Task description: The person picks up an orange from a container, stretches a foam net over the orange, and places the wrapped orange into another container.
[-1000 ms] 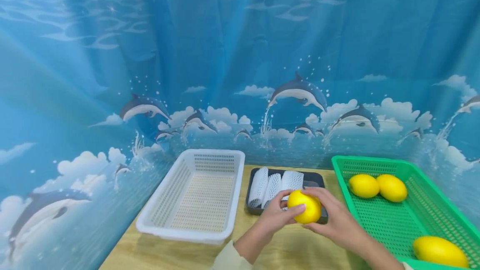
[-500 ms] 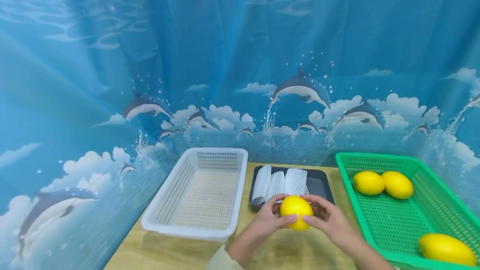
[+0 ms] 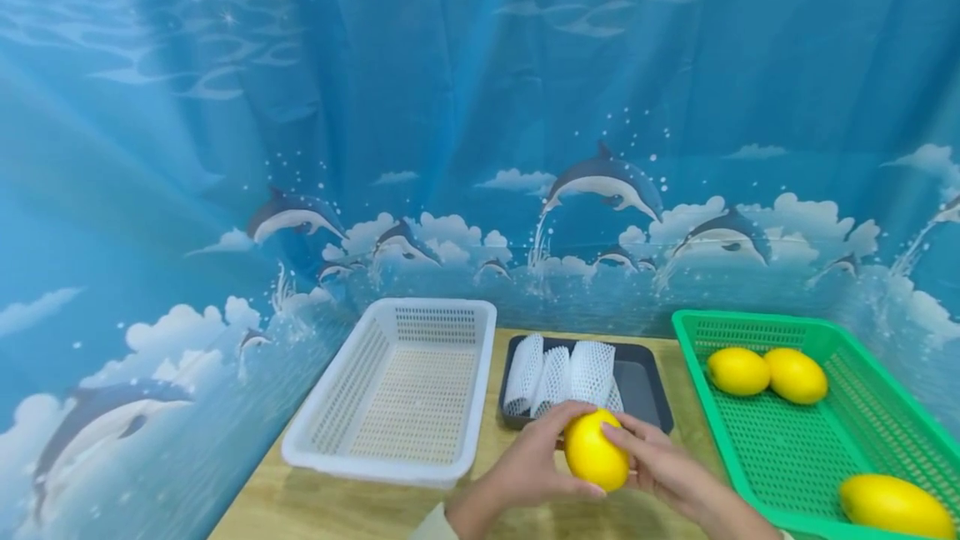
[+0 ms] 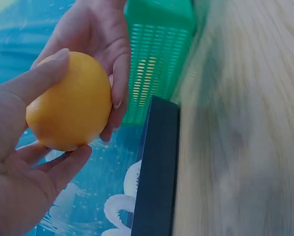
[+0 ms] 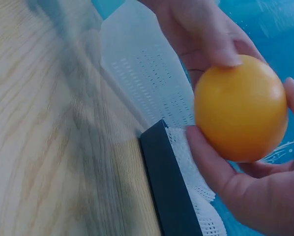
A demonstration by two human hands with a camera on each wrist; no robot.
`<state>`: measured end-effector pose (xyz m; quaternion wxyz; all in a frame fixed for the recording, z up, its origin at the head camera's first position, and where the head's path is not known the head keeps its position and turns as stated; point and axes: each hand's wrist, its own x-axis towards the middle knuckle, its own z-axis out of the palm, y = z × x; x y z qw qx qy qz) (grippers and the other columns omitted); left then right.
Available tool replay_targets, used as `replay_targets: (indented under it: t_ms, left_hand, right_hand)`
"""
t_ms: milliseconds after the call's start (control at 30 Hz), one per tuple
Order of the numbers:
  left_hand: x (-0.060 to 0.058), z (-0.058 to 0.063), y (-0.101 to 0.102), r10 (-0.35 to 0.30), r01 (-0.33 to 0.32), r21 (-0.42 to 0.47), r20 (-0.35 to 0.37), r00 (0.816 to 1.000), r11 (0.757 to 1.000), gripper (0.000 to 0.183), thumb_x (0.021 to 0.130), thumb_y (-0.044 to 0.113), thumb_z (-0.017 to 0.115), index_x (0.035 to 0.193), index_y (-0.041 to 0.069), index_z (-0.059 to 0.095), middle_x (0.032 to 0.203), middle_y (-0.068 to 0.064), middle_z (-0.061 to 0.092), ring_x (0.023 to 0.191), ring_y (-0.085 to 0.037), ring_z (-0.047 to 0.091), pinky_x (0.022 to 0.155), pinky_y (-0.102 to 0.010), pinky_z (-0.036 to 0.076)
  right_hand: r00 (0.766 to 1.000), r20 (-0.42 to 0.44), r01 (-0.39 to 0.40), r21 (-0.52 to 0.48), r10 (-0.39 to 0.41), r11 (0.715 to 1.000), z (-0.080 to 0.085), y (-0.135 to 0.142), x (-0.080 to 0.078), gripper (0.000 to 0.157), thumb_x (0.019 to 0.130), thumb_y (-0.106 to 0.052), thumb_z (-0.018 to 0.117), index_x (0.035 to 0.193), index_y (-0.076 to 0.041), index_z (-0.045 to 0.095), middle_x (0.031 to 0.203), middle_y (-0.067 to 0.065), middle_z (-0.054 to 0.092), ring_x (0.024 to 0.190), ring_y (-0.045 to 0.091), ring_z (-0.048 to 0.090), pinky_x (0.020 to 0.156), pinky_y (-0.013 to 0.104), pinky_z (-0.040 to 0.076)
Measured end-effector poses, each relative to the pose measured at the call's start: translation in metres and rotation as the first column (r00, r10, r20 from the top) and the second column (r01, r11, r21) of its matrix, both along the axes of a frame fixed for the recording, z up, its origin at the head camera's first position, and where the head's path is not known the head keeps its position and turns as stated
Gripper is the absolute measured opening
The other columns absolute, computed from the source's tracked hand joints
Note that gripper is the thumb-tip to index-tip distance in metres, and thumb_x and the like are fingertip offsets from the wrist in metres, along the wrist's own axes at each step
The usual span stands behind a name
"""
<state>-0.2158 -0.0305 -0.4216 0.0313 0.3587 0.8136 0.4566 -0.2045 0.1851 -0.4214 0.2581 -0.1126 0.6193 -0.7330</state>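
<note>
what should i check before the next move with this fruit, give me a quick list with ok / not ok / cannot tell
1. Yellow fruit held securely: ok, the left hand and right hand both grip it.
2. White mesh nets nearby: ok, they lie in the dark tray just beyond the hands.
3. A net around the held fruit: not ok, its surface is bare.
4. One hand free to take a net: not ok, both are on the fruit.
5. White basket upright and uncovered: ok.
6. Nets wide enough for the fruit: cannot tell from these views.
</note>
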Motion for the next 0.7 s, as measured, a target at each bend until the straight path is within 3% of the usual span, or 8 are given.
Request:
replay_targets:
  t_ms: [133,200,267,333,433,500,567,700]
  left_hand:
    - [0.001,-0.005,-0.004,-0.024,-0.015,-0.137,-0.28,0.96,0.99,0.083,0.07,0.031,0.088,0.14,0.025,0.044,0.147,0.006,0.042,0.127,-0.012,0.047,0.097,-0.025,0.048]
    - [0.0,-0.009,-0.006,-0.028,-0.03,-0.164,-0.339,0.94,0.986,0.084,0.07,0.031,0.088,0.141,0.024,0.043,0.149,0.004,0.039,0.132,-0.015,0.045,0.1,-0.029,0.047]
    - [-0.001,-0.013,-0.008,-0.041,-0.015,-0.162,-0.334,0.942,0.987,0.083,0.072,0.03,0.086,0.141,0.023,0.042,0.151,0.002,0.037,0.132,-0.017,0.045,0.098,-0.026,0.048]
    - [-0.001,-0.017,-0.009,-0.042,0.008,-0.125,-0.266,0.963,0.992,0.081,0.074,0.03,0.085,0.142,0.022,0.041,0.15,0.0,0.038,0.129,-0.016,0.047,0.092,-0.021,0.05]
    - [-0.002,-0.022,-0.009,-0.016,0.016,0.007,-0.03,0.999,1.0,0.073,0.081,0.029,0.08,0.142,0.022,0.042,0.145,-0.002,0.043,0.122,-0.013,0.051,0.086,-0.017,0.05]
    - [-0.002,-0.024,-0.008,0.026,-0.041,0.108,0.134,0.991,0.993,0.064,0.085,0.03,0.076,0.141,0.023,0.044,0.14,-0.002,0.05,0.118,-0.011,0.053,0.087,-0.019,0.051]
    - [-0.003,-0.025,-0.007,0.058,-0.104,0.189,0.235,0.97,0.977,0.056,0.089,0.029,0.072,0.138,0.021,0.047,0.134,-0.003,0.055,0.116,-0.011,0.056,0.089,-0.023,0.052]
    - [-0.001,-0.023,-0.006,0.075,-0.144,0.23,0.284,0.956,0.963,0.051,0.089,0.026,0.072,0.134,0.011,0.054,0.128,-0.004,0.06,0.112,-0.015,0.059,0.085,-0.023,0.054]
  right_hand:
    - [0.997,0.013,-0.077,-0.018,0.077,0.997,-0.006,0.0,-0.002,0.068,0.105,-0.028,0.043,0.146,0.015,0.011,0.117,0.01,0.061,0.104,0.026,0.064,0.091,0.041,0.054]
    - [0.998,-0.005,-0.058,-0.011,0.058,0.998,-0.01,-0.002,-0.002,0.069,0.104,-0.025,0.045,0.146,0.016,0.01,0.117,0.01,0.061,0.104,0.025,0.064,0.091,0.04,0.054]
    - [1.0,-0.026,-0.014,0.017,0.014,1.0,-0.013,-0.004,-0.001,0.069,0.102,-0.023,0.049,0.145,0.016,0.011,0.118,0.011,0.061,0.103,0.025,0.064,0.091,0.04,0.054]
    - [0.997,-0.061,0.044,0.067,-0.04,0.997,-0.016,-0.008,0.001,0.071,0.1,-0.022,0.055,0.145,0.015,0.015,0.12,0.012,0.06,0.103,0.024,0.063,0.09,0.04,0.054]
    - [0.987,-0.125,0.118,0.141,-0.101,0.983,-0.02,-0.012,0.004,0.072,0.095,-0.02,0.063,0.145,0.011,0.021,0.127,0.019,0.055,0.105,0.025,0.06,0.088,0.042,0.055]
    - [0.976,-0.178,0.155,0.162,-0.125,0.975,-0.021,-0.014,0.006,0.074,0.092,-0.017,0.067,0.145,0.009,0.024,0.131,0.025,0.051,0.107,0.027,0.06,0.087,0.043,0.055]
    - [0.964,-0.224,0.182,0.163,-0.143,0.97,-0.022,-0.016,0.007,0.075,0.089,-0.015,0.07,0.144,0.008,0.024,0.135,0.029,0.046,0.109,0.029,0.059,0.086,0.041,0.056]
    - [0.938,-0.303,0.217,0.142,-0.166,0.966,-0.025,-0.016,0.011,0.078,0.086,-0.011,0.074,0.144,0.007,0.025,0.141,0.034,0.039,0.112,0.034,0.058,0.085,0.034,0.056]
